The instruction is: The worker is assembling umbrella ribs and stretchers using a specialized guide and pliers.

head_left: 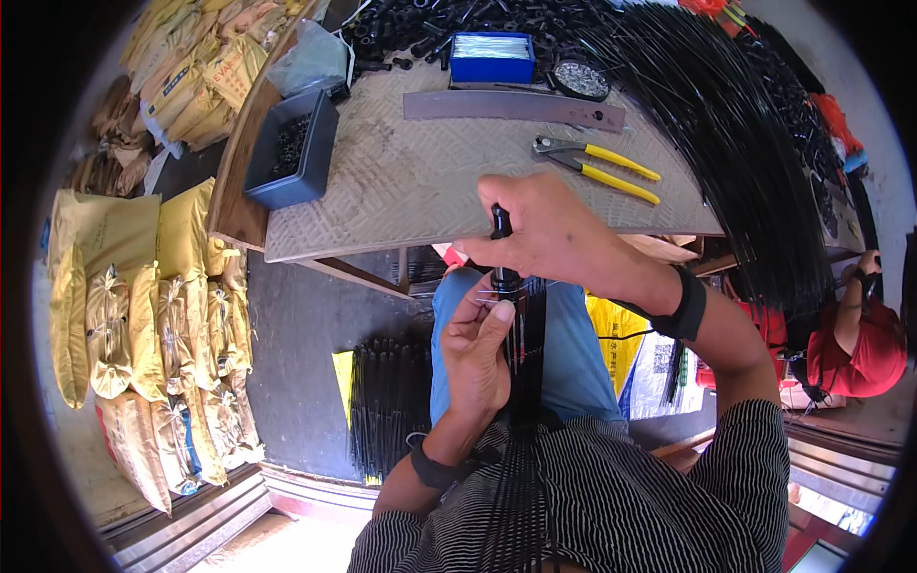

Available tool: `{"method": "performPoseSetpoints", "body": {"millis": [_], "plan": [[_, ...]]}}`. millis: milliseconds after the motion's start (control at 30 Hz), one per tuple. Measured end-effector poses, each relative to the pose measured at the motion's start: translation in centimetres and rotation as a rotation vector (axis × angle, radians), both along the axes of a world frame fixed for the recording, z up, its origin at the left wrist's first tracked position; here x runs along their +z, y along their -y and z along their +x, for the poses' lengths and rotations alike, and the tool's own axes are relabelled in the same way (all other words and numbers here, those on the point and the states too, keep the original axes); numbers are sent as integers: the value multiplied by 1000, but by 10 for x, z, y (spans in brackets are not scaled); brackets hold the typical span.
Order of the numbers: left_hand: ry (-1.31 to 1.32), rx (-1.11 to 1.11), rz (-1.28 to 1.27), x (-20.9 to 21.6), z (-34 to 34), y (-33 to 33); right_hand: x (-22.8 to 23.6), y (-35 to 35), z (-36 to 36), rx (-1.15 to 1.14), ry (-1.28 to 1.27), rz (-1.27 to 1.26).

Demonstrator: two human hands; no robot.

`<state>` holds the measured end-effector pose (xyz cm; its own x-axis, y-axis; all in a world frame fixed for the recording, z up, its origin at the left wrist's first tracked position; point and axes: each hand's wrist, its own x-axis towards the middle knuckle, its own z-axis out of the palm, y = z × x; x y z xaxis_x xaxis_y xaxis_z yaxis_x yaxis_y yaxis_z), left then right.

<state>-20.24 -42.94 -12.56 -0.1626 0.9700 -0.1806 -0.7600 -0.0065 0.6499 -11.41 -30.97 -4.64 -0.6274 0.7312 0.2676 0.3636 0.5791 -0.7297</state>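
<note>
My right hand (pixel 544 224) is closed round a black cylindrical piece (pixel 501 222), above my lap and just off the table's near edge. Below it, the piece continues into a wider black collar (pixel 505 280). My left hand (pixel 475 358) is closed too, its thumb and fingers pinching at the underside of that collar, where thin silvery wire or pins (pixel 487 292) stick out sideways. From there several long thin black rods (pixel 521 382) run down over my lap toward my chest. My fingers hide exactly how the parts join.
On the table (pixel 382 181) lie yellow-handled cutting pliers (pixel 607 170), a flat metal bar (pixel 516 110), a blue box of silvery pins (pixel 491 59), a round dish (pixel 581 80) and a dark bin (pixel 291 153). Black rods (pixel 726 124) overhang at right. Another person (pixel 855 344) is at far right.
</note>
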Motion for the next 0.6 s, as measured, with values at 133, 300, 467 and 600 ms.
{"method": "performPoseSetpoints", "body": {"millis": [133,300,467,600], "plan": [[88,-2,-34,6,0,0,0,2,-2,5,11,164],[40,4,10,1,0,4,12,7,-2,-29,-9,-493],[9,46,34,1,-2,6,7,5,6,5,1,-113],[24,24,46,8,-13,6,-11,50,16,-207,-208,279]]}}
